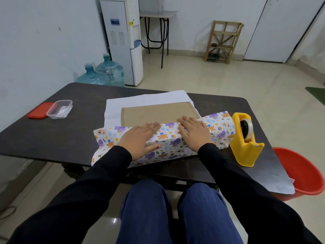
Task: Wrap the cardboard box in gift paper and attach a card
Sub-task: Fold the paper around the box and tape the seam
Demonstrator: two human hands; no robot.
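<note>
Dark table (52, 138) mid-frame; cardboard box (158, 111) centre, near flap of gift paper (168, 140) folded over; left hand (140, 138), right hand (193, 132) flat, fingers straight, pressing paper; first-fold step; next likely far flap, then tape dispenser (244, 138) at right.

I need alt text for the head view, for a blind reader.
A left hand and a right hand press printed gift paper onto the near part of a cardboard box on a dark table. A yellow tape dispenser stands at right.
</note>
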